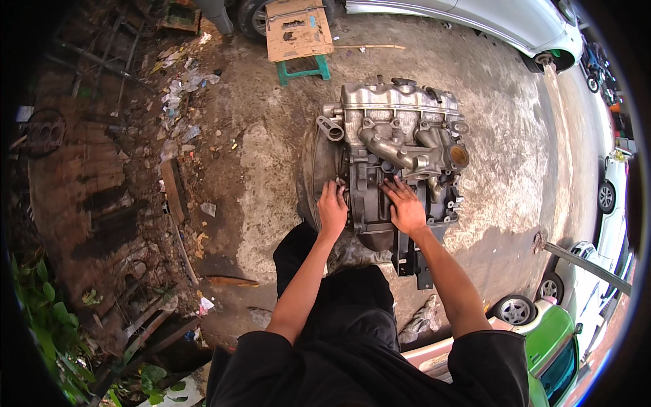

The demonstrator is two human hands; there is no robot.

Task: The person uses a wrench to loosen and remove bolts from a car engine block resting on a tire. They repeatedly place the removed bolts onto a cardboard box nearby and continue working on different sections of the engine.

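In front of me a greasy car engine [403, 146] stands on the ground, with a silver cylinder head cover [400, 98] on top and a cast intake manifold [397, 150] along the near side. My left hand [332, 209] is at the left end of the block, its fingers curled together around a small spot by the edge; what they hold, if anything, is hidden. My right hand [407, 207] lies on the near side of the block below the manifold, fingers stretched and apart. A dark metal bracket [405, 256] sticks out toward me below that hand.
A green stool [305, 68] with cardboard [298, 34] and small tools on it stands beyond the engine. Litter and a wooden plank [174, 190] lie on the left. A crumpled rag [424, 319] is on the ground at right. Parked cars [475, 24] stand behind and right.
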